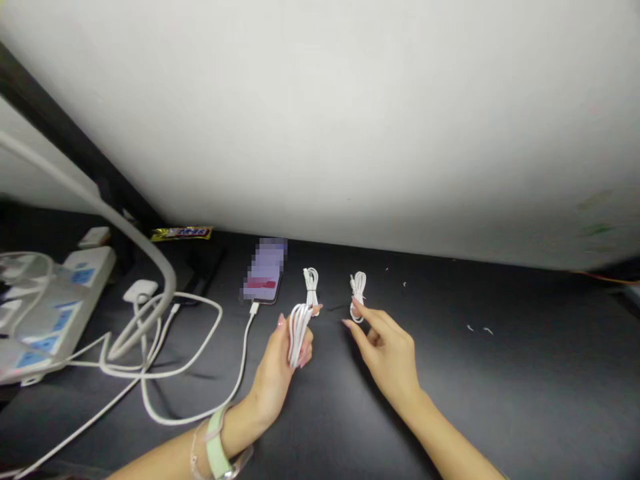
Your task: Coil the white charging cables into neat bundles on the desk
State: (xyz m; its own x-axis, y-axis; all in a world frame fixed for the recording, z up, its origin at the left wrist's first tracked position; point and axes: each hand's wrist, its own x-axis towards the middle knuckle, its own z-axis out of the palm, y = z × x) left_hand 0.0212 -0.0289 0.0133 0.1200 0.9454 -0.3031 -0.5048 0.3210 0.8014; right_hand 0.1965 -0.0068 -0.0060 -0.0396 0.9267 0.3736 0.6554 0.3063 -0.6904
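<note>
My left hand (280,360) is closed around a coiled white cable (299,333), its loops standing up between thumb and fingers. Just beyond it a second white cable bundle (311,283) lies on the black table, bound at its middle with a dark tie. My right hand (387,350) has its thumb and index finger apart, close to a third white cable bundle (359,285) and partly overlapping its lower end. A thin dark strand (338,308) shows between the two hands; whether any finger touches it I cannot tell.
A phone (265,270) with a charging cable plugged in lies at the back. Tangled white cables (190,370), a white charger (141,291) and a power strip (93,280) occupy the left. A yellow-wrapped snack (183,233) is by the wall. Small white scraps (487,331) lie right.
</note>
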